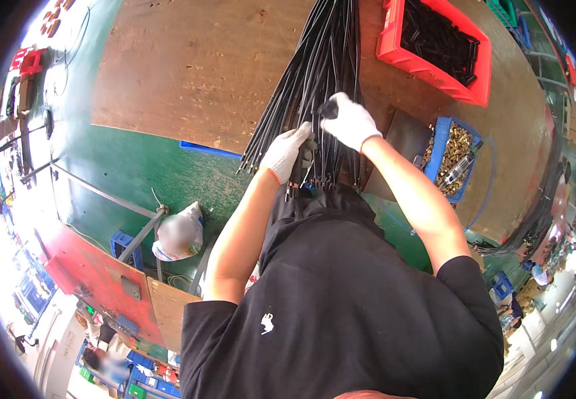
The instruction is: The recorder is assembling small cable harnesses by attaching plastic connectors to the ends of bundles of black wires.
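Observation:
A bundle of long black cables (314,73) lies across the brown wooden worktop (195,66), its ends hanging over the near edge. My left hand (286,151), in a white glove, grips the cable ends near the table edge. My right hand (346,121), also gloved in white, pinches a small black part at the top of the cables, just right of the left hand. Both hands are close together over the bundle's near end.
A red crate (394,40) of black parts stands at the back right. A blue bin (442,136) of brass fittings sits right of my right forearm. A green floor, a white sack (180,233) and a blue crate (123,245) lie at the left. Other people work at the lower right.

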Demonstrator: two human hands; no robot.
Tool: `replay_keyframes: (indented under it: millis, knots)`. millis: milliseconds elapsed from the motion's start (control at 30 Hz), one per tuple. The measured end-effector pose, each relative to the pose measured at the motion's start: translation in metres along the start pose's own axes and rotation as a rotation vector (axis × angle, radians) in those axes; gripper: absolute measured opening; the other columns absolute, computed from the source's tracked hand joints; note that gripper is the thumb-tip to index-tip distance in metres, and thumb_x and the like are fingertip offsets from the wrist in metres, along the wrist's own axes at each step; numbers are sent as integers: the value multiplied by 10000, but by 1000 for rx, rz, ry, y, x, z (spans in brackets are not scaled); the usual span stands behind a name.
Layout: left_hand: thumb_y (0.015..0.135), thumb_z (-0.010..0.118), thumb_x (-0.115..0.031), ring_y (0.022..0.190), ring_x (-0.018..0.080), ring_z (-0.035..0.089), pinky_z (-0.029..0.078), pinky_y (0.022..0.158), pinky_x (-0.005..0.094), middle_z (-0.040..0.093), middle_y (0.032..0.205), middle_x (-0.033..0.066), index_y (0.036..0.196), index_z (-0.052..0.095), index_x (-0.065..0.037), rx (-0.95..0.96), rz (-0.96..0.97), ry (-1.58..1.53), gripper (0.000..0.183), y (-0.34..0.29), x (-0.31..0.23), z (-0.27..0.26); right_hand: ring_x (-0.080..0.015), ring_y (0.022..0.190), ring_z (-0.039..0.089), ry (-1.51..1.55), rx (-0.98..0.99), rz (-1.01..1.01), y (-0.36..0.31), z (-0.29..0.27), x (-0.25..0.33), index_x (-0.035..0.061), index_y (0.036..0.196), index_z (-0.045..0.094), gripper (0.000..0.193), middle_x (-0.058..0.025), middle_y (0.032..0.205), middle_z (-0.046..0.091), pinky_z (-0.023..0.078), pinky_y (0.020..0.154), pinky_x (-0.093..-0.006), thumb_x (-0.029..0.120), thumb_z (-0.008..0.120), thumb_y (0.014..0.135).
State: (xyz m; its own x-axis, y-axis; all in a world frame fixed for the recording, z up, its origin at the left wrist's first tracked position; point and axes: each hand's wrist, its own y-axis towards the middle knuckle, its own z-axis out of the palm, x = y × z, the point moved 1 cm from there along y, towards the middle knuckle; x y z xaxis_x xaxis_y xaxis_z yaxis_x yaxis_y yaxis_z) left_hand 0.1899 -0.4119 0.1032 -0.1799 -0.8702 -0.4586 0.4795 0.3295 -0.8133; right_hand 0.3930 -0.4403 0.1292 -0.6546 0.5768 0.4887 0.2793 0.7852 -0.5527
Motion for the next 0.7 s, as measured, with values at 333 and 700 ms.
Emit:
replay_keyframes:
  millis: [333,700]
  knots:
    - [951,818,-302,730,93,662,582,623,262,719,993,10,1188,686,-95,140,16,-135,342,15,18,8,-426,970,719,-318,88,-374,-41,24,-8,30,1221,541,454,-225,1150,626,583,846,-518,198,761,861]
    - [955,763,-142,799,116,703,604,683,252,747,1000,33,1146,714,-86,190,-3,-196,206,15,18,17,-462,1206,646,-59,161,-262,-61,7,-15,74,1577,337,1005,-240,1458,532,527,1042,-500,444,870,811]
